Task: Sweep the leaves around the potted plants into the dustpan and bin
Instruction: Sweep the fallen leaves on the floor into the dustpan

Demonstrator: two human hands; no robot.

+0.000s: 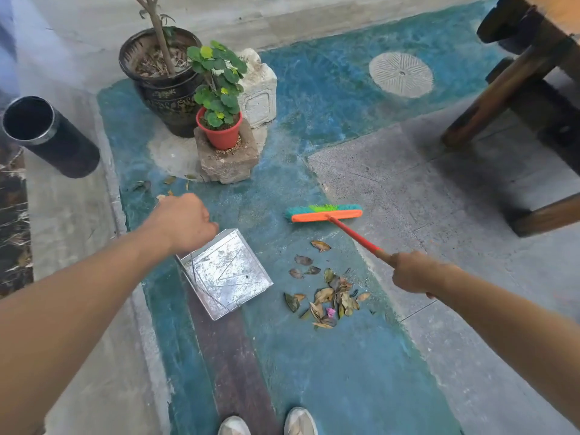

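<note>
Holding dustpan: left hand (183, 222), fist closed on its thin handle, arm stretched fwd
Dustpan (224, 274): metal, tilted on floor, looks empty
Bin (47, 135): black, far left, inside too dark to tell
Leaves (326, 296): pile just right of dustpan; few strays nr pots
Broom (324, 212): head beyond pile
Right hand (414, 273): wrapped round broom handle
</note>
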